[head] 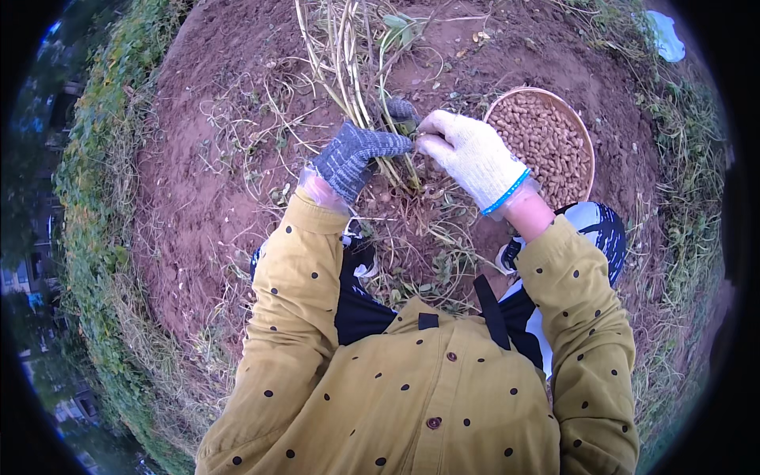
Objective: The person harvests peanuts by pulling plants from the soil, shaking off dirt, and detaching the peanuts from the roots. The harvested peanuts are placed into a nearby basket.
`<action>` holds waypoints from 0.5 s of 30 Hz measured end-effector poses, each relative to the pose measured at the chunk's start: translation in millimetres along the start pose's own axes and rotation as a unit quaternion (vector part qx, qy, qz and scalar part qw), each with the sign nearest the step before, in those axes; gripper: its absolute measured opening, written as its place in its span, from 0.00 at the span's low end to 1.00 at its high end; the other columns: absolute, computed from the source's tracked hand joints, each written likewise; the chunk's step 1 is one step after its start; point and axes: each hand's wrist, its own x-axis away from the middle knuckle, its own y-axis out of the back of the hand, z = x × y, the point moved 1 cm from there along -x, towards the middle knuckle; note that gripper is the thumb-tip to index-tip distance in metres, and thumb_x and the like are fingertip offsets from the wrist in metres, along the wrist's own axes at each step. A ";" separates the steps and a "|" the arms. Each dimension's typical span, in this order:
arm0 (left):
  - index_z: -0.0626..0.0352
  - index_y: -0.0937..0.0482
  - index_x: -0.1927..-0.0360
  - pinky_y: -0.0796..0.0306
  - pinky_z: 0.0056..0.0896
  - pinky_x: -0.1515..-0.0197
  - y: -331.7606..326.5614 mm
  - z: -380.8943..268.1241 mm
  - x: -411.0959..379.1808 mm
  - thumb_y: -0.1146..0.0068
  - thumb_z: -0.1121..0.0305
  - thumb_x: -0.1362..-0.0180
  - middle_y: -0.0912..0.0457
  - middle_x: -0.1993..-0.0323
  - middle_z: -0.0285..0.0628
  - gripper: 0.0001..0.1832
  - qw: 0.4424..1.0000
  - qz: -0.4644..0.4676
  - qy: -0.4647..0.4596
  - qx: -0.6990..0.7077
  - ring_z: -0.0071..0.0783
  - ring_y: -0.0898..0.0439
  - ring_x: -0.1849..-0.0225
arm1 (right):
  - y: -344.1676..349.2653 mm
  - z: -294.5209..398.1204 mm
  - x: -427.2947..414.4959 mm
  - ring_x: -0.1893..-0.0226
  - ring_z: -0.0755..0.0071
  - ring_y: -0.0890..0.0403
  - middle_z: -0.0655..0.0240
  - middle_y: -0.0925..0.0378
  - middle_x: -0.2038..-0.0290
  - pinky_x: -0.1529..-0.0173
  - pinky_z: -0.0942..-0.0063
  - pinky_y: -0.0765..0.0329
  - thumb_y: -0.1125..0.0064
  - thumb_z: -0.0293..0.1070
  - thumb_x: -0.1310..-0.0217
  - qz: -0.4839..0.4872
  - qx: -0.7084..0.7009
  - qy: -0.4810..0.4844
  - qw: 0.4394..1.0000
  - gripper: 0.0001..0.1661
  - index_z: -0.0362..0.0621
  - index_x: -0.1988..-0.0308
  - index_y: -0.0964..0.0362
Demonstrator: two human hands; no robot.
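My left hand (362, 154), in a grey knitted glove, is closed around a bundle of peanut plant stems (350, 71). The stems run up past the hand, and their roots (418, 208) hang below it, close to the soil. My right hand (469, 148), in a white knitted glove with a blue cuff edge, meets the left fingertips at the bundle's right side. Its thumb and forefinger are pinched together; whatever lies between them is too small to tell. Just right of that hand stands a round basket (591, 148) holding many unshelled peanuts (540, 142).
Loose stems and leaves (255, 124) lie scattered over reddish-brown soil (196, 237). Green plants (89, 196) border the left side, and dry vines (683, 196) the right. A pale blue plastic bag (666, 35) lies at the upper right. My knees and shoes are beneath my arms.
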 end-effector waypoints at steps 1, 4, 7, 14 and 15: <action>0.64 0.25 0.42 0.25 0.34 0.45 -1.4 5.6 -1.3 0.37 0.75 0.48 0.18 0.50 0.45 0.26 1.000 0.002 0.000 -0.009 0.34 0.18 0.50 | 0.7 2.3 -1.5 0.74 0.68 0.19 0.59 0.21 0.71 0.66 0.69 0.23 0.45 0.35 0.33 -0.014 0.028 0.028 0.999 0.11 0.40 0.58 0.25; 0.65 0.24 0.43 0.27 0.30 0.44 -9.9 18.4 -3.0 0.36 0.75 0.46 0.18 0.50 0.42 0.24 1.000 0.016 -0.001 0.018 0.31 0.19 0.50 | -5.3 -0.9 0.3 0.71 0.64 0.19 0.60 0.21 0.73 0.64 0.67 0.24 0.42 0.38 0.36 -0.027 -0.095 -0.087 0.991 0.12 0.40 0.60 0.23; 0.66 0.20 0.49 0.25 0.28 0.49 -13.8 23.9 0.7 0.36 0.74 0.44 0.16 0.55 0.40 0.18 0.999 -0.023 0.022 0.007 0.28 0.18 0.55 | -15.3 -9.6 1.2 0.71 0.69 0.21 0.62 0.22 0.71 0.64 0.69 0.25 0.39 0.37 0.39 -0.045 -0.169 -0.108 0.979 0.12 0.40 0.61 0.22; 0.67 0.19 0.51 0.23 0.30 0.54 -6.2 29.1 -1.5 0.38 0.72 0.41 0.15 0.58 0.42 0.16 0.995 -0.094 -0.007 0.025 0.30 0.16 0.59 | -9.9 -0.1 4.1 0.60 0.67 0.17 0.57 0.19 0.59 0.53 0.71 0.21 0.53 0.37 0.30 0.042 -0.398 -0.165 0.901 0.19 0.36 0.47 0.29; 0.67 0.19 0.51 0.23 0.30 0.54 -5.7 28.6 -1.5 0.38 0.72 0.41 0.15 0.59 0.43 0.15 0.993 -0.110 0.013 0.036 0.30 0.16 0.59 | -6.6 3.4 4.8 0.60 0.67 0.17 0.57 0.19 0.59 0.54 0.71 0.21 0.53 0.37 0.30 0.033 -0.393 -0.160 0.905 0.20 0.36 0.46 0.30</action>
